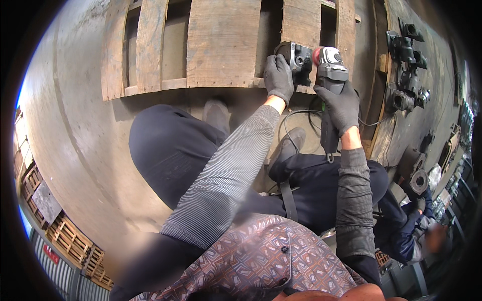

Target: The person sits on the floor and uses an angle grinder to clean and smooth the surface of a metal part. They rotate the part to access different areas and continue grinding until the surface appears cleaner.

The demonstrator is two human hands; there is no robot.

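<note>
My left hand, in a dark grey glove, grips the left side of a black cast metal part with a round hole in its face. That part rests on the wooden pallet in front of me. Closed around the body of an angle grinder is my gloved right hand. The grinder's grey metal head points away from me, and its red disc is at the right side of the metal part. Whether disc and part touch, I cannot tell.
A power cord loops over the floor near my shoe. On the right, several dark metal castings sit on another wooden surface. Another person works at the lower right beside a round metal part. Stacked pallets stand at far left.
</note>
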